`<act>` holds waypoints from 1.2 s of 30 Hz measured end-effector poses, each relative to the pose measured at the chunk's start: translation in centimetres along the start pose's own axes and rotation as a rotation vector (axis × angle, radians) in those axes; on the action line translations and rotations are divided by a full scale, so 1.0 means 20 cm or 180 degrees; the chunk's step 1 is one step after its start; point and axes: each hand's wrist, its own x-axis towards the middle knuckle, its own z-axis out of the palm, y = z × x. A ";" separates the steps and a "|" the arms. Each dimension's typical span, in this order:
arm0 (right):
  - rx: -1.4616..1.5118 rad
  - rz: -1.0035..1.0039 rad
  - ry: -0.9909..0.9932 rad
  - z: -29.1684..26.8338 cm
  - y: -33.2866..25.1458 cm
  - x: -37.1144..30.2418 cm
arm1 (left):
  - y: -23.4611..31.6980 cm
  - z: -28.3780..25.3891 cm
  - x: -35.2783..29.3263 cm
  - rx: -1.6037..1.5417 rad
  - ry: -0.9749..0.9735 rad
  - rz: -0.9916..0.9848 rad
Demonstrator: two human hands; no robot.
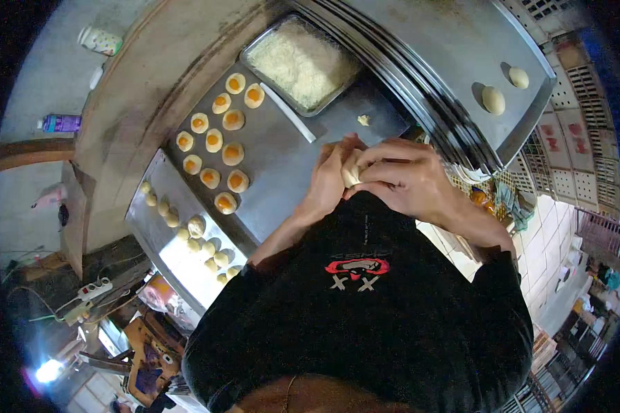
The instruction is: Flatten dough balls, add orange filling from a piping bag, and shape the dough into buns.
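Note:
Close to my chest, both hands are closed round one pale dough ball (352, 171). My left hand (328, 173) cups it from the left. The fingers of my right hand (408, 173) bend over it and pinch its other side; its underside is hidden. On the metal work tray (272, 175) to the left lie several flat dough rounds (213, 140), each topped with an orange filling. A small dough scrap (363, 120) lies just beyond my hands. Further left, several plain dough balls (193, 246) sit on another metal tray (160, 230).
A rectangular pan of pale crumbly filling (300, 65) stands at the back, with a white stick (287, 113) beside it. Stacked baking trays (427, 41) rise at the right; two dough balls (493, 100) rest on the top one. A power strip (94, 289) hangs at the far left.

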 end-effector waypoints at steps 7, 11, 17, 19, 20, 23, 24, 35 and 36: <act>0.0230 0.0098 0.0028 -0.07 -0.03 -0.02 | 0.02 0.09 0.00 0.0396 0.0207 -0.0140; 0.0051 0.0481 0.0026 -0.13 -0.02 -0.05 | 0.00 0.18 0.02 -0.0148 -0.0093 -0.0319; -0.0236 0.0158 0.0211 -0.19 0.00 -0.08 | -0.02 0.22 0.05 -0.0078 0.0161 0.0153; -0.0028 0.0023 0.0153 -0.22 0.02 -0.10 | -0.01 0.25 0.05 0.0182 0.0131 0.0089; -0.0027 0.0026 0.0164 -0.25 0.02 -0.12 | -0.01 0.26 0.06 0.0427 0.0118 0.0033; 0.0284 0.0322 -0.0152 -0.31 0.04 -0.15 | -0.01 0.30 0.12 0.1202 -0.0220 0.0835; 0.0282 0.0333 -0.0128 -0.32 0.05 -0.15 | 0.01 0.34 0.13 0.1839 -0.0272 0.1403; 0.1769 0.1948 0.1191 -0.59 0.29 -0.31 | 0.07 0.65 0.33 0.0190 -0.1714 -0.0623; 0.2233 0.2124 0.1350 -0.63 0.31 -0.33 | 0.05 0.68 0.35 0.0187 -0.1775 -0.0638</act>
